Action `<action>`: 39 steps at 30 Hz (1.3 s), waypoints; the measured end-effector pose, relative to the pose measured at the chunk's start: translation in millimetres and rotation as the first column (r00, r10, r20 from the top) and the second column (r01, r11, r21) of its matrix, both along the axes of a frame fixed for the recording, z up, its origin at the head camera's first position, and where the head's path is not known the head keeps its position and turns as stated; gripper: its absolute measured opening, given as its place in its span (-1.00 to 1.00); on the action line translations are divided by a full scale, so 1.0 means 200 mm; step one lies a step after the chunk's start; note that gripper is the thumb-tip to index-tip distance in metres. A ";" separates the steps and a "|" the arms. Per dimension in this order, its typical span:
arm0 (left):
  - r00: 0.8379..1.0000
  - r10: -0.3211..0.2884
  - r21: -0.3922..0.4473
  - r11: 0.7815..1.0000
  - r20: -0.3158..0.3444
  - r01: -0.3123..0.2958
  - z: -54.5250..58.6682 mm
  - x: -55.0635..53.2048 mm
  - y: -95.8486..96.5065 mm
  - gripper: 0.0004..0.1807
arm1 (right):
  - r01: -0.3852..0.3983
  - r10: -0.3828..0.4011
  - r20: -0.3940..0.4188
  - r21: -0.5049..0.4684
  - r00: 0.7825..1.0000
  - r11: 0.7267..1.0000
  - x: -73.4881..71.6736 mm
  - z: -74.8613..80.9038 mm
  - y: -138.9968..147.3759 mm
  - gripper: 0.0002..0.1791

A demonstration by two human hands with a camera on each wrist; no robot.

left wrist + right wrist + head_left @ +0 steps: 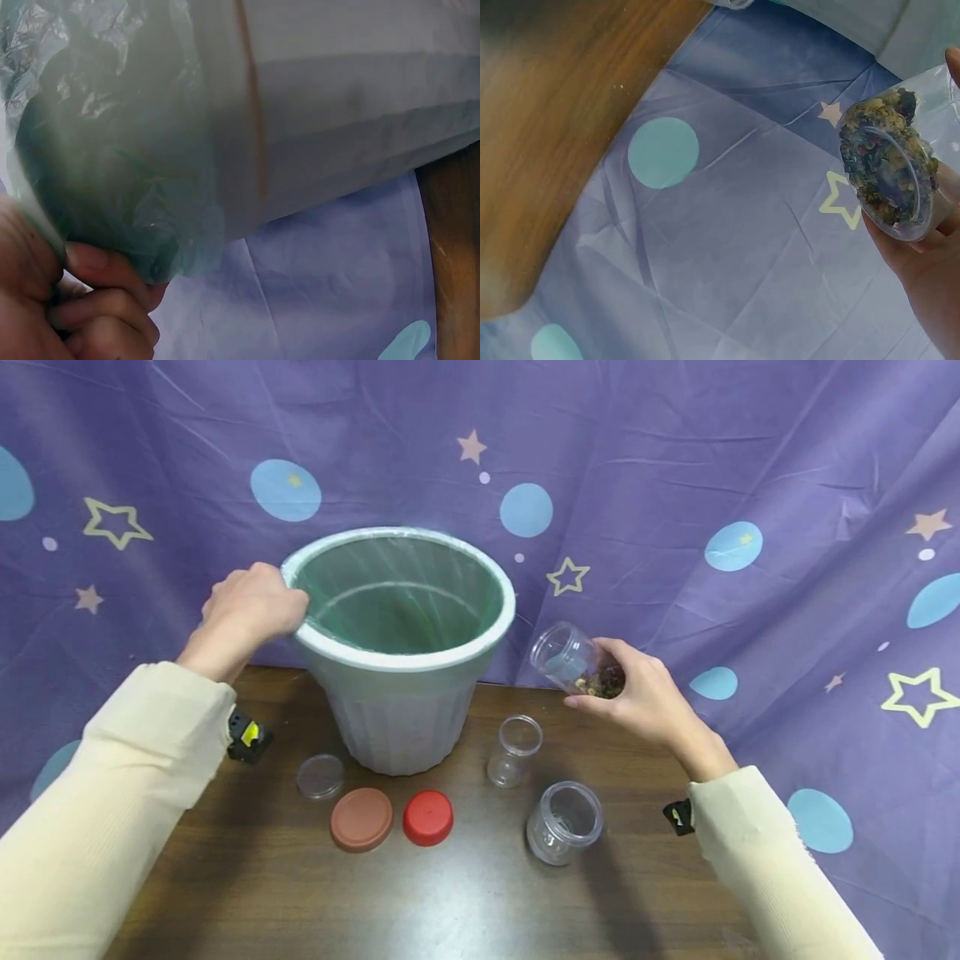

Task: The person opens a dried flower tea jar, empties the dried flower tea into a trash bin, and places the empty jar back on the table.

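My left hand grips the left rim of a pale trash bin lined with a thin green plastic bag; its fingers curl over the bag's edge in the left wrist view. To the bin's right, my right hand holds a clear plastic jar raised above the table. The jar is tilted, its open mouth toward the bin. Dried flowers or leaves, yellow and dark, lie packed at its bottom end.
On the wooden table stand two open clear jars, a slim one and a wider one. Before the bin lie a clear lid, a brownish-pink lid and a red lid. A purple patterned curtain hangs behind.
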State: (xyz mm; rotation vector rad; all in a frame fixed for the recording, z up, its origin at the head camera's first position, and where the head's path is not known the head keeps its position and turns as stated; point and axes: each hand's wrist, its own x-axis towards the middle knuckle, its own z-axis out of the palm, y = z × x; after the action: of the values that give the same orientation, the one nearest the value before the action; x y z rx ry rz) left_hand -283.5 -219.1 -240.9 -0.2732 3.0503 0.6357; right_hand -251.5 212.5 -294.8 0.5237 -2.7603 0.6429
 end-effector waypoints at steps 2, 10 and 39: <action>1.000 -0.015 -0.019 1.000 0.015 0.015 0.00 0.00 0.00 -0.51 | -0.006 0.007 -0.008 0.012 1.000 1.000 -0.01 0.02 0.00 -0.20; 0.997 -0.026 -0.040 0.999 0.077 0.029 0.01 0.01 0.00 -0.51 | -0.036 0.037 -0.022 0.047 0.999 0.998 -0.04 0.10 -0.02 -0.20; 0.995 -0.031 -0.068 0.997 0.095 0.037 0.04 -0.02 0.01 -0.51 | -0.042 0.045 -0.035 0.081 0.998 0.996 -0.18 0.43 -0.15 -0.15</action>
State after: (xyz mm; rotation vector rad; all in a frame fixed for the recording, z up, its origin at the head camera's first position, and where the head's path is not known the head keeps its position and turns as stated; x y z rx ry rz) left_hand -287.0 -217.2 -233.8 -0.2439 2.9839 0.5010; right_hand -288.0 182.3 -208.6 0.6077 -2.7565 0.5278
